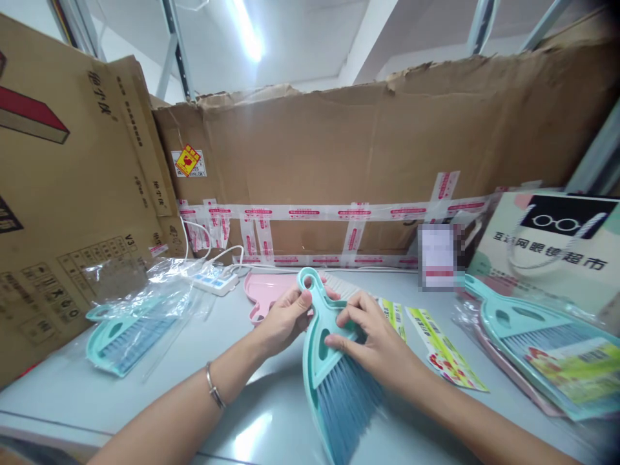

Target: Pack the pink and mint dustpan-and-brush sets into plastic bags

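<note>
My left hand [287, 318] is closed around the looped handle of a turquoise dustpan [309, 381], thumb on the front. A matching hand brush [345, 407] with blue-grey bristles lies nested against the pan, bristles pointing down toward me. My right hand [375, 332] grips the brush's head, fingers at the cut-out slots. Behind my hands, a pink dustpan [264, 287] rests on the table, partly hidden. Pale bristles of another brush [345, 287] show beside it. Right of my right hand lies a yellow-green printed card [448, 349], with a second card [394, 316] partly covered.
A turquoise brush-and-dustpan set [130, 342] in clear plastic lies left; stacked sets [547, 342] lie right. A power strip [216, 281] with white cables sits at the back. Large cardboard [310, 155] walls the rear, a box [72, 194] the left. A paper bag [547, 252] stands right.
</note>
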